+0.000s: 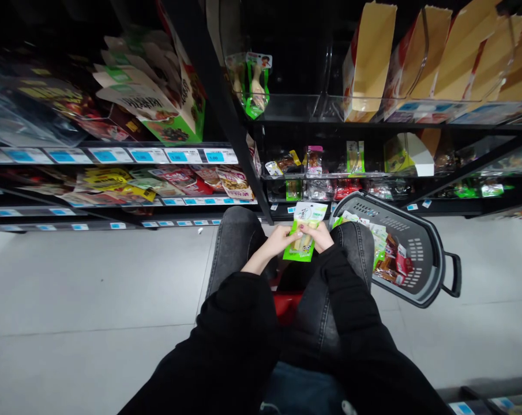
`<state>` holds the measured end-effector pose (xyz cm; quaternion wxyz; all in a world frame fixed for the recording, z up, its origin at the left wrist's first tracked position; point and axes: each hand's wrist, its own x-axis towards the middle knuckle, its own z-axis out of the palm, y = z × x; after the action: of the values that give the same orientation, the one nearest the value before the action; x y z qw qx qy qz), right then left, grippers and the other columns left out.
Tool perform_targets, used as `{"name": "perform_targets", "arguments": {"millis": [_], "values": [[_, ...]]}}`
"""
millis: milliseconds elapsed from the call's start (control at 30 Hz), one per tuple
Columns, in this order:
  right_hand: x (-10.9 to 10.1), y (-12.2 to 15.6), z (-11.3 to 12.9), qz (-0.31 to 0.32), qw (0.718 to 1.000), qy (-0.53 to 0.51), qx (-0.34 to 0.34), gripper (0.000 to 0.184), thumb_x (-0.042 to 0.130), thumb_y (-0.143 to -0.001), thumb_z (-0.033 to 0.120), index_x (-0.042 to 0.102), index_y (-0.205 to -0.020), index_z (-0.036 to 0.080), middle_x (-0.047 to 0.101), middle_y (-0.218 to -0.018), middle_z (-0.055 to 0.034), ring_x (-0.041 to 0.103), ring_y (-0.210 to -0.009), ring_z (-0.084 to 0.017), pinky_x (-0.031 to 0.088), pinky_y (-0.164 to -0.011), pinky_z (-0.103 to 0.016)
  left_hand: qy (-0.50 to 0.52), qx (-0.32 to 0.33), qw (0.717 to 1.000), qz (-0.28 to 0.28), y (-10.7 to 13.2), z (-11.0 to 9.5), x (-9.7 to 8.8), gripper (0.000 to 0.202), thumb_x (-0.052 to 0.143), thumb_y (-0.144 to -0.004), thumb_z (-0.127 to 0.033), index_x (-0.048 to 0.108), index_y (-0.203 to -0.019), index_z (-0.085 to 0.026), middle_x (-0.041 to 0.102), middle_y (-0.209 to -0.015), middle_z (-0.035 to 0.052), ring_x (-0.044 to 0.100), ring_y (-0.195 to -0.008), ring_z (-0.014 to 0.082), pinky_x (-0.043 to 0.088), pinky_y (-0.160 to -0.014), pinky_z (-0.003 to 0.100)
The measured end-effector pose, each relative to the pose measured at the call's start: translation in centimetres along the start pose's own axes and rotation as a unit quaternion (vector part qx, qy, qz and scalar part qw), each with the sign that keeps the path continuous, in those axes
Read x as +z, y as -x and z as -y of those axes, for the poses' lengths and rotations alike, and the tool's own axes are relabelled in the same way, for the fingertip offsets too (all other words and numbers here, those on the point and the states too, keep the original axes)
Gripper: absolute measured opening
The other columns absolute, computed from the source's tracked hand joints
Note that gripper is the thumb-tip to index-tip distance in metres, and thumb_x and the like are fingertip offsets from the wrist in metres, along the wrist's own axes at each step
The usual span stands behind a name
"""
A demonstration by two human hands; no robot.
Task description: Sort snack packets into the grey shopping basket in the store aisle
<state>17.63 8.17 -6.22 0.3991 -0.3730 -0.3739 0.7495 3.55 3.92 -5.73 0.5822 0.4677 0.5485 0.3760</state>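
Between my knees I hold a stack of green-and-white snack packets (306, 227) with both hands. My left hand (280, 241) grips the packets' left edge, fingers curled round it. My right hand (318, 236) is closed on the right edge, thumb on top. Both arms are in black sleeves, and I sit or crouch in grey jeans facing low shop shelves. Just right of my right knee lies a grey shopping basket (420, 253), tilted toward me, with several more green and red snack packets inside.
Black shelves with blue price tags (113, 154) run across the back, stocked with snack bags and boxes. A green hanging packet (255, 86) sits on the upper shelf. Tan cardboard boxes (373, 63) stand top right. Pale tiled floor (83, 288) spreads to my left.
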Motion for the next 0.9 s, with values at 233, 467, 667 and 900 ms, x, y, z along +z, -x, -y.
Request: {"name": "perform_targets", "arguments": {"millis": [233,467,667,900], "values": [[-1.2,-0.1,0.3,0.136,0.989,-0.042,0.037,0.043,0.082,-0.048,0.043,0.063,-0.078,0.019,0.062,-0.07,-0.0006,0.055,-0.057,-0.012,0.046,-0.05,-0.023,0.296,-0.137,0.904,0.276,0.7,0.3,0.5,0.063,0.067,-0.057,-0.061,0.064,-0.094,-0.011,0.066,-0.092,0.0137,0.059,-0.086,0.0258,0.042,-0.079,0.038],[-0.9,-0.2,0.1,0.198,0.98,0.015,0.005,0.051,0.081,-0.048,0.043,0.062,-0.09,0.021,0.056,-0.078,0.0006,0.051,-0.061,-0.01,0.043,-0.055,-0.021,0.316,-0.093,0.93,0.161,1.0,-0.3,1.0,0.044,0.083,-0.04,-0.039,0.064,-0.069,-0.012,0.059,-0.059,0.0031,0.051,-0.054,0.0118,0.042,-0.06,0.027],[-1.0,-0.9,-0.7,-0.01,0.996,0.072,-0.058,0.035,0.06,-0.071,0.051,0.059,-0.092,0.022,0.063,-0.085,-0.0028,0.057,-0.072,-0.016,0.046,-0.062,-0.028,0.263,-0.032,0.963,-0.046,-0.1,-0.6,-0.1,0.042,0.082,-0.042,-0.023,0.067,-0.079,-0.012,0.067,-0.071,0.0038,0.058,-0.06,0.0139,0.046,-0.065,0.029],[-1.6,-0.2,0.8,0.024,0.984,0.145,-0.102,0.027,0.063,-0.068,0.039,0.064,-0.086,0.019,0.068,-0.088,-0.0044,0.063,-0.081,-0.022,0.051,-0.071,-0.034,0.154,-0.004,0.983,-0.102,-0.1,-0.4,-0.4,0.037,0.078,-0.047,-0.024,0.069,-0.08,-0.01,0.07,-0.076,0.0063,0.062,-0.066,0.0191,0.048,-0.065,0.031]]}}
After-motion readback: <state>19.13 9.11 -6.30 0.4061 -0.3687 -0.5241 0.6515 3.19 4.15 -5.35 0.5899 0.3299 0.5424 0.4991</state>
